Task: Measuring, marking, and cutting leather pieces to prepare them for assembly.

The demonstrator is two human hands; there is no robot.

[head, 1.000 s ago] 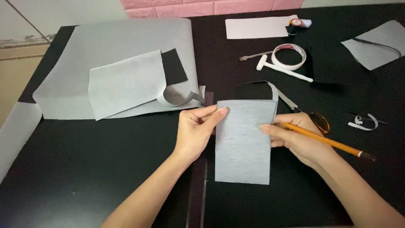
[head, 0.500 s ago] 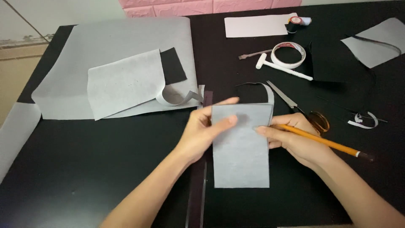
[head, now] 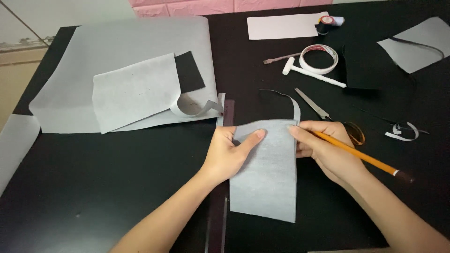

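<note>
I see left hand [head: 229, 154] pinching small grey rectangular fabric piece [head: 267, 182] near black table's [head: 93, 187] front edge | right hand [head: 328, 150] closed on yellow pencil [head: 356, 154], touching fabric | piece already cut; no marks visible.

No packages, signs or screens show on the black table [head: 117, 187]. The only label-like thing is a small red-and-white round sticker on top of the black thread spool [head: 326, 22] near the table's far edge, toward the right corner.
</note>
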